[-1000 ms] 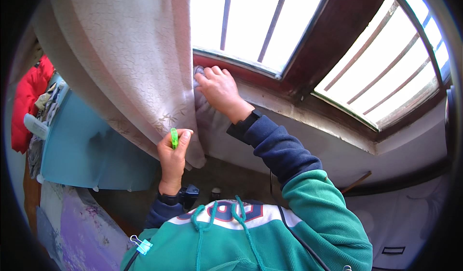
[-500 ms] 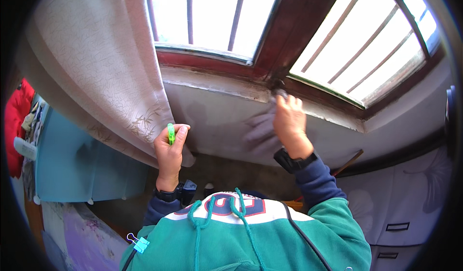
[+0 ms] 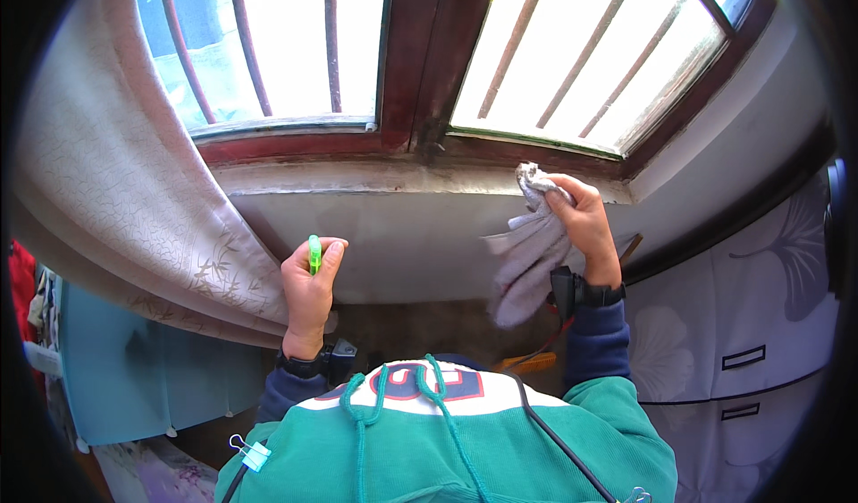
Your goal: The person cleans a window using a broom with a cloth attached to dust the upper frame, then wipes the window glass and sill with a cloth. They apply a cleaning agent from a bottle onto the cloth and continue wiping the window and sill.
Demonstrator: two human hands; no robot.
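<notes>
My left hand [image 3: 307, 284] is closed around a small bright green plastic object [image 3: 315, 254]. Only its upper end shows above my curled fingers, so its kind is unclear. In my right hand [image 3: 587, 221] a greyish-white cloth [image 3: 534, 262] is pinched between thumb and fingers. Its bunched top has a dark smudge, and the rest hangs loose below. That top is close to the window sill [image 3: 357, 179], just below the dark red window frame [image 3: 536, 152]; whether it touches is hard to tell.
A patterned beige curtain [image 3: 134, 172] hangs at the left, beside my left hand. Behind it is a light blue cabinet [image 3: 161, 378]. On the right stands a pale cupboard [image 3: 697, 324] with floral shapes. Barred panes [image 3: 295, 47] lie ahead.
My right hand has moved right along the sill, away from the frame's middle post, and the cloth is less blurred. The view has shifted; my left hand still grips the green object.
</notes>
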